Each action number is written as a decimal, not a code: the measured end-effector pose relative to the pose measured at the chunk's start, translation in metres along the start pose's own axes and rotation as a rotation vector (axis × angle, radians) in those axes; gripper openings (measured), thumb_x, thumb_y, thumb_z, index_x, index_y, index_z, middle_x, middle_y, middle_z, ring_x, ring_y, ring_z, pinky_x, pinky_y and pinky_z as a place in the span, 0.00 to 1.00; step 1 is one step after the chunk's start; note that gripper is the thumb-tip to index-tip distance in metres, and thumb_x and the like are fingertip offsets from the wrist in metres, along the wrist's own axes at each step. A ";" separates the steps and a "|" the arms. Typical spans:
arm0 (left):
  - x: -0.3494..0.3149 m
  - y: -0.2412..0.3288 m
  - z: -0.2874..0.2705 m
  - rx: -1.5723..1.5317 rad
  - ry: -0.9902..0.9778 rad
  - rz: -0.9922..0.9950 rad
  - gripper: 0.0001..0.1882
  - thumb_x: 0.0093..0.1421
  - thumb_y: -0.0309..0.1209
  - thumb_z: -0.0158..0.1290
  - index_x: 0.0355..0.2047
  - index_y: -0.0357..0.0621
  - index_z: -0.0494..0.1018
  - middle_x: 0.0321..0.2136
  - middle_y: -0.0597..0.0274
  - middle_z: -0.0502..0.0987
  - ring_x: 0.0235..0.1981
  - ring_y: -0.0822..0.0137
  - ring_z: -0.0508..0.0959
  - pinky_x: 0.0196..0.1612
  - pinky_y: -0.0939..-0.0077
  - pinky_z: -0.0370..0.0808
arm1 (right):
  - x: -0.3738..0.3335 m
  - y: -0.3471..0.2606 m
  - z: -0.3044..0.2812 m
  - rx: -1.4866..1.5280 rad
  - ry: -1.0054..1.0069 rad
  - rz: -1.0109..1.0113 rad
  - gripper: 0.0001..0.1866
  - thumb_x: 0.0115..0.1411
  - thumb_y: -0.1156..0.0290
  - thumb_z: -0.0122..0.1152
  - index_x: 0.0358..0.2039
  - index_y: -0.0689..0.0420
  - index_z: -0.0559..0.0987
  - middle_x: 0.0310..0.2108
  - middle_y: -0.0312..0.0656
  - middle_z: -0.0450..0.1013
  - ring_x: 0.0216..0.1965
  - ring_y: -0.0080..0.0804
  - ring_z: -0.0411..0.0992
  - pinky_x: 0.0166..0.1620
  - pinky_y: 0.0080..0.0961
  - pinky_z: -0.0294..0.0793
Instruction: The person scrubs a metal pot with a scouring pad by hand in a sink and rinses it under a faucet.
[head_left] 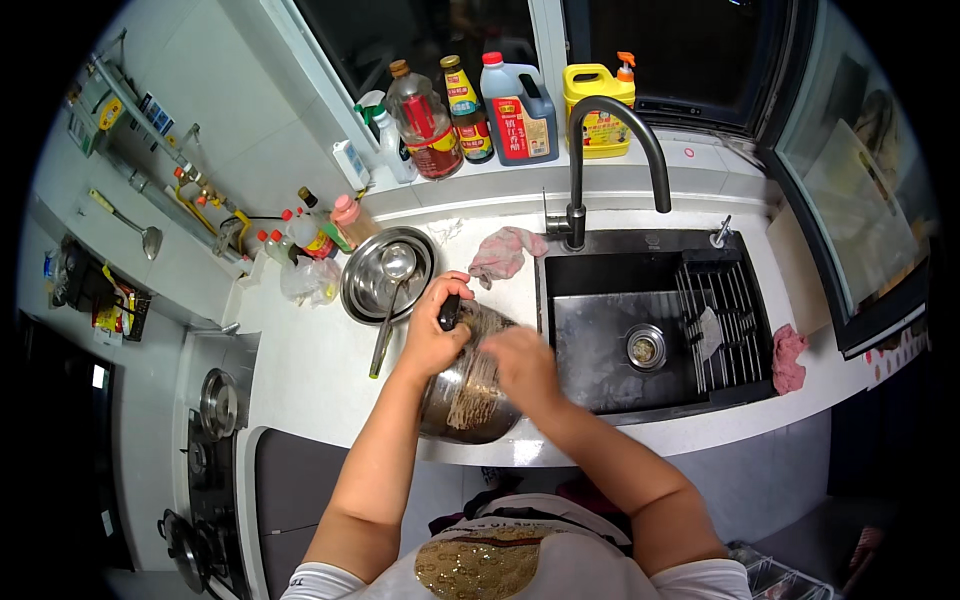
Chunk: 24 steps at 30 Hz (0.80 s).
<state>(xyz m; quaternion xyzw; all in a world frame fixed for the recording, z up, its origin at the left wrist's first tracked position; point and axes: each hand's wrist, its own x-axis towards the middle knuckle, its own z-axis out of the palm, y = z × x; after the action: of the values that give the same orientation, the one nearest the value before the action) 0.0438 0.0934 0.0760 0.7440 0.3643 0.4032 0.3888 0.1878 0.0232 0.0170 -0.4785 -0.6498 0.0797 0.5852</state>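
My left hand (435, 330) is closed around the black handle (449, 312) of a shiny metal pot (440, 405), which is at the counter's front edge, left of the sink. Beige, noodle-like strands (472, 398) show inside the pot; I cannot make out exactly what they are. Over the pot's right side is my right hand (525, 370), blurred by motion, with its fingers too smeared to read. Beyond my left hand stands a steel bowl (350, 290), and a ladle (397, 264) rests in it with its handle sticking out toward me.
Right of the pot, a black sink (590, 405) has a drain rack (735, 350) and a dark faucet (578, 190). A pinkish cloth (508, 252) lies behind the pot. Several bottles (425, 120) line the windowsill. A gas stove (212, 490) is at the left.
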 end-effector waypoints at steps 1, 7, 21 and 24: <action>0.001 -0.003 -0.004 0.028 0.003 0.024 0.20 0.38 0.16 0.47 0.35 0.41 0.67 0.46 0.55 0.69 0.48 0.62 0.70 0.53 0.74 0.63 | -0.005 -0.014 -0.001 0.068 -0.024 -0.041 0.07 0.48 0.81 0.55 0.26 0.58 0.81 0.29 0.44 0.76 0.33 0.43 0.73 0.38 0.35 0.73; 0.000 -0.008 -0.007 0.081 0.007 0.073 0.21 0.39 0.14 0.45 0.36 0.42 0.67 0.49 0.58 0.66 0.45 0.69 0.72 0.48 0.77 0.68 | -0.012 -0.009 -0.011 0.010 -0.024 0.107 0.09 0.47 0.82 0.57 0.27 0.57 0.81 0.28 0.42 0.76 0.33 0.41 0.73 0.38 0.32 0.74; -0.001 0.014 0.001 0.088 -0.002 0.060 0.19 0.36 0.17 0.49 0.33 0.42 0.68 0.45 0.54 0.70 0.49 0.57 0.70 0.55 0.74 0.62 | 0.009 0.009 -0.006 -0.060 -0.028 0.196 0.08 0.48 0.81 0.59 0.26 0.54 0.82 0.24 0.41 0.74 0.30 0.40 0.72 0.34 0.33 0.73; -0.003 0.001 0.001 0.022 0.004 0.039 0.19 0.36 0.16 0.48 0.33 0.42 0.68 0.44 0.54 0.70 0.48 0.57 0.71 0.54 0.74 0.63 | -0.007 -0.010 -0.007 0.014 -0.073 -0.023 0.10 0.48 0.80 0.54 0.26 0.54 0.82 0.25 0.41 0.74 0.31 0.41 0.71 0.36 0.35 0.72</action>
<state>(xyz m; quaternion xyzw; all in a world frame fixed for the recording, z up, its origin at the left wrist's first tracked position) 0.0435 0.0899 0.0753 0.7544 0.3548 0.4084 0.3718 0.1877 0.0093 0.0209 -0.4636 -0.6757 0.0949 0.5653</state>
